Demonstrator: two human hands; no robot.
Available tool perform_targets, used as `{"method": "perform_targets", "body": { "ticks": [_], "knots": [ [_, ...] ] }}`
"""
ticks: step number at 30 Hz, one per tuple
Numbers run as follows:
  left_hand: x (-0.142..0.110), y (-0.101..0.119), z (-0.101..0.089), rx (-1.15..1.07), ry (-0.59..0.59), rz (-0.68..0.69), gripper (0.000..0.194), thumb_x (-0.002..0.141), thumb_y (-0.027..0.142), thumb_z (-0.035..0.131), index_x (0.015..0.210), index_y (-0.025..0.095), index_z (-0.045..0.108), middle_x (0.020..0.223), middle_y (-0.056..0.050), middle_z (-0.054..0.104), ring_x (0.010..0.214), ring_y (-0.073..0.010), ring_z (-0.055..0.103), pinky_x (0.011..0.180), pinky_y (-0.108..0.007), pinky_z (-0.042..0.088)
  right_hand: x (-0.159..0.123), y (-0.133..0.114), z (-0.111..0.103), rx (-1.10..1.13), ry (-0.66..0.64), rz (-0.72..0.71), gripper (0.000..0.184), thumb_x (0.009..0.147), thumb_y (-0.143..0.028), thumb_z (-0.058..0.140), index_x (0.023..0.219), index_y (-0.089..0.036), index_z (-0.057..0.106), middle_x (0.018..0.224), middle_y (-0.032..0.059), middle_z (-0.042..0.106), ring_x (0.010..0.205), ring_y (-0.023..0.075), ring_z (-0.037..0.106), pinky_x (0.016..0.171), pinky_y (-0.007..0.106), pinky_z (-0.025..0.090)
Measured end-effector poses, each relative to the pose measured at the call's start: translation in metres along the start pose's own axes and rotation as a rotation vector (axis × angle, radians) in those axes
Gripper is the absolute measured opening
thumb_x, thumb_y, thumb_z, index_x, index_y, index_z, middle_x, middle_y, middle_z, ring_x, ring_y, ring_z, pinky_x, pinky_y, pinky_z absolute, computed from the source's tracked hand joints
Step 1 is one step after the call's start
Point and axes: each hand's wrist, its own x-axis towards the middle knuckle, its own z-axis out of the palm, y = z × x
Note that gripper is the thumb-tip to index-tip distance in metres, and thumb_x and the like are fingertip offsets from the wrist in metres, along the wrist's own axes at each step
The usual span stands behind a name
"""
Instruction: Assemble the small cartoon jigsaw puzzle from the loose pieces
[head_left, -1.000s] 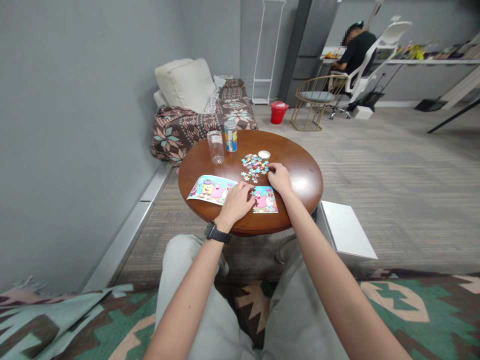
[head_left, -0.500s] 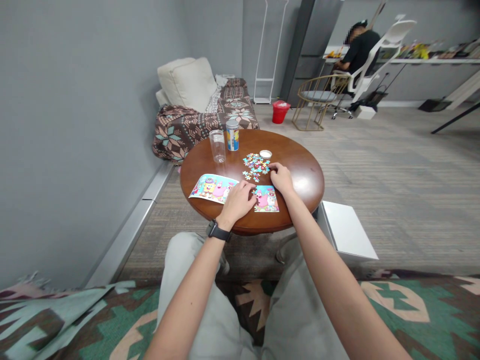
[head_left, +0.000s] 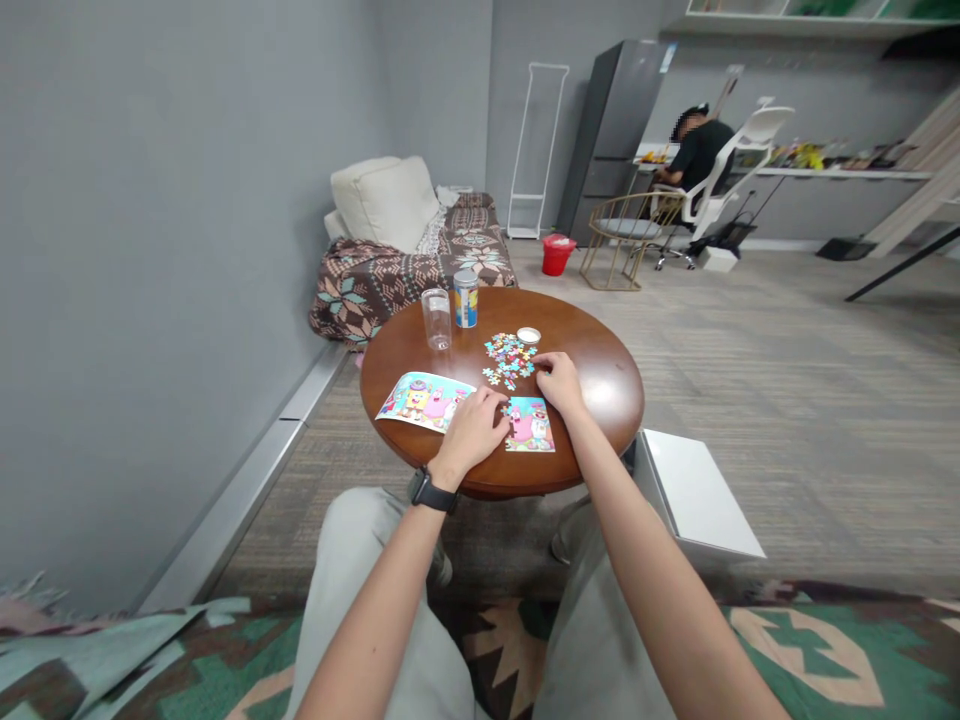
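Observation:
My left hand (head_left: 475, 426) lies on the near part of the table, fingers loosely stretched and apart. It covers the right end of a printed cartoon picture sheet (head_left: 417, 397), and its fingertips reach the left edge of a partly joined jigsaw puzzle (head_left: 533, 425). Above that puzzle, my right hand (head_left: 562, 384) rests with its index finger extended to the right side of a pile of loose puzzle pieces (head_left: 510, 354). Its other fingers are bent beneath, and I see no piece held in it. A round lid (head_left: 529, 336) lies just behind the pile.
On the round brown table (head_left: 600, 350) stand a clear plastic jar (head_left: 437, 322) and a printed can (head_left: 466, 300). A white box (head_left: 701, 490) is on the floor to the right. Further back are a sofa (head_left: 405, 270), a red bin (head_left: 556, 256) and a seated person (head_left: 701, 155).
The view has tilted up, so everything sits lower in the picture. Both hands stay in nearly the same place; my right fingers have shifted only slightly at the pile.

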Motion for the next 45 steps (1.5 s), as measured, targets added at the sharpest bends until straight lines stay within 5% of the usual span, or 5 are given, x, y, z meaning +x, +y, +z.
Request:
{"method": "perform_targets", "body": {
  "ticks": [15, 27, 33, 40, 45],
  "knots": [
    [-0.002, 0.0, 0.0, 0.015, -0.009, -0.016, 0.024, 0.093, 0.023, 0.056, 0.116, 0.02, 0.062, 0.114, -0.008, 0.064, 0.108, -0.0234, 0.061, 0.099, -0.039, 0.049, -0.003, -0.006, -0.006, 0.381, 0.143, 0.276, 0.025, 0.06, -0.014, 0.044, 0.081, -0.021, 0.055, 0.081, 0.0024, 0.065, 0.07, 0.0173, 0.065, 0.068, 0.029, 0.052],
    [-0.002, 0.002, 0.0, 0.125, 0.039, 0.044, 0.022, 0.097, 0.015, 0.043, 0.111, 0.018, 0.06, 0.113, -0.008, 0.063, 0.109, -0.0224, 0.059, 0.098, -0.038, 0.047, -0.008, -0.017, -0.01, 0.206, 0.076, 0.272, 0.023, 0.063, -0.015, 0.044, 0.076, -0.022, 0.061, 0.075, 0.0011, 0.068, 0.072, 0.0181, 0.062, 0.072, 0.029, 0.047],
    [-0.006, 0.019, -0.015, 0.225, 0.066, -0.017, 0.019, 0.094, 0.013, 0.046, 0.104, 0.019, 0.06, 0.108, -0.008, 0.063, 0.107, -0.0232, 0.059, 0.095, -0.038, 0.047, -0.009, -0.027, -0.013, 0.165, 0.01, 0.306, 0.021, 0.066, -0.012, 0.048, 0.076, -0.024, 0.063, 0.078, -0.0004, 0.071, 0.076, 0.0184, 0.065, 0.073, 0.029, 0.046],
    [0.03, 0.017, -0.04, 0.495, -0.129, -0.011, 0.037, 0.088, -0.003, 0.038, 0.105, 0.017, 0.064, 0.111, -0.012, 0.064, 0.107, -0.0258, 0.059, 0.091, -0.04, 0.045, -0.009, -0.028, -0.012, 0.199, -0.043, 0.273, 0.023, 0.068, -0.008, 0.048, 0.078, -0.023, 0.062, 0.079, -0.0007, 0.071, 0.079, 0.0182, 0.065, 0.074, 0.028, 0.045],
    [0.053, -0.006, -0.02, 0.462, 0.035, -0.042, 0.036, 0.09, -0.002, 0.039, 0.112, 0.018, 0.06, 0.117, -0.012, 0.06, 0.113, -0.0242, 0.055, 0.093, -0.037, 0.043, -0.01, -0.027, -0.011, 0.22, -0.05, 0.262, 0.025, 0.067, -0.006, 0.047, 0.078, -0.023, 0.061, 0.079, -0.0012, 0.07, 0.078, 0.0172, 0.065, 0.074, 0.027, 0.046]
  ]
}}
